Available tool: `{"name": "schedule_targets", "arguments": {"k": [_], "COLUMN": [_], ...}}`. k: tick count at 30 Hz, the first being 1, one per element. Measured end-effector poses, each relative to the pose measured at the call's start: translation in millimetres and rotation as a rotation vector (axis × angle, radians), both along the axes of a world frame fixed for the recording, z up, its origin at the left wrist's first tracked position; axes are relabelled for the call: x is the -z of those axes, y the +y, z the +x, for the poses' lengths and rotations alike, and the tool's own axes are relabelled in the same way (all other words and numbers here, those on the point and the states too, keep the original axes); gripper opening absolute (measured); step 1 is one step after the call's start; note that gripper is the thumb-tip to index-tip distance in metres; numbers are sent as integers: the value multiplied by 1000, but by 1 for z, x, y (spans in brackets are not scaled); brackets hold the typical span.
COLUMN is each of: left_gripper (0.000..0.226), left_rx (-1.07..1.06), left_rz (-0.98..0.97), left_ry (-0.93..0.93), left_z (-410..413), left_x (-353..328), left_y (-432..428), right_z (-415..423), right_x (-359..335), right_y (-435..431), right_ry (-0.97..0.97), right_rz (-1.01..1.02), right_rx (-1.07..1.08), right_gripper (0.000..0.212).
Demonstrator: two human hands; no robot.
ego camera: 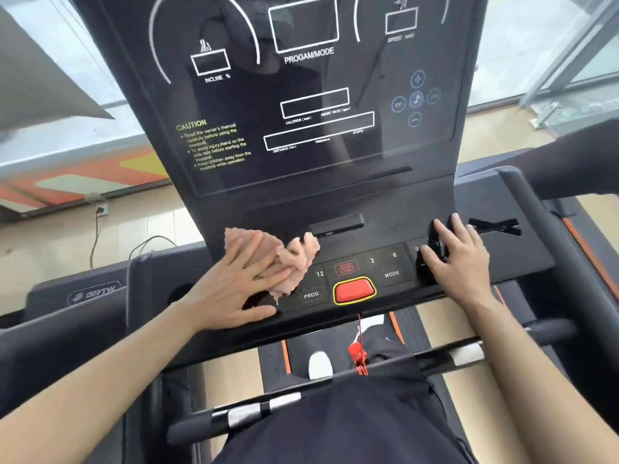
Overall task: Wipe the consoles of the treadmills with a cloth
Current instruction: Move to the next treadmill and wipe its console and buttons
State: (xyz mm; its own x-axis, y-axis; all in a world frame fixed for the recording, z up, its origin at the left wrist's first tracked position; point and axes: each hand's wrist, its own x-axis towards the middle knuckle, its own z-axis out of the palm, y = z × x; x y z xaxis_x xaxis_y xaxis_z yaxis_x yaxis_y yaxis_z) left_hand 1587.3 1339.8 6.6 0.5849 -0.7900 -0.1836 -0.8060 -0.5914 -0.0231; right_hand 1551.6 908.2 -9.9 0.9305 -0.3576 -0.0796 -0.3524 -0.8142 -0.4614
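Closest to the lens: dark clothing (pixel 335 430) at the bottom edge, with two bare forearms reaching over a crossbar (pixel 385 365) to the button deck of the treadmill console (pixel 385 209). Step in hand, seemingly: wiping the left part of that deck. Pink cloth (pixel 298 256) lying on the deck left of the 12 and PROG labels, pressed flat under the left hand (pixel 241 286), with a bunched flap sticking out toward the red stop button (pixel 354 290). Left fingers (pixel 268 262) straight and slightly fanned on top of the cloth, thumb off it along the deck's front edge; no pinch, no curl. Right hand (pixel 459 259) well apart from the cloth, laid flat on the right of the deck over the 9 and 12 keys, right fingers (pixel 442 234) spread and straight, holding nothing, likely bracing. To do this well: keep palm weight even, dragging the whole cloth rather than only its near edge. Tuck the loose flap under, clear of the red button and the red clip cord (pixel 358 349) hanging below it. Sweep in overlapping passes from left to right, then lift the right hand off to reach the keys beneath. Go light over the keys, to avoid a stray press. Above, a tall glossy display panel (pixel 301 155): long straight strokes there, to avoid streaks.
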Motion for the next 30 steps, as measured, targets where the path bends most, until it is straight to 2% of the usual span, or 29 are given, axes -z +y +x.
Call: {"name": "schedule_targets", "arguments": {"k": [6,10,13,18,22,30], "left_gripper": [85,89,91,92,92,93], "left_rx": [135,185,226,265,271,337], "left_rz": [14,7,-24,-79,-101,-158], "left_ry": [-45,-48,-49,-48,-16,111], "left_z": [28,42,51,64,66,67], "left_x": [-5,-7,-6,-1,7,23], "left_y": [-75,-116,-140,-189,-239,-314], "right_z": [-2,-7,-17,-52,-73,-109], "right_x": [-1,1,1,12,23,29], "right_y": [-2,-11,-23,-31,-25,-14], "right_ry": [-14,-16,-115,-196,-220,-267], "right_rz": [14,48,103,9,-13,46], "right_rx": [-32,-91,-83,23,41,128], "right_gripper": [69,53,44,54,52,52]}}
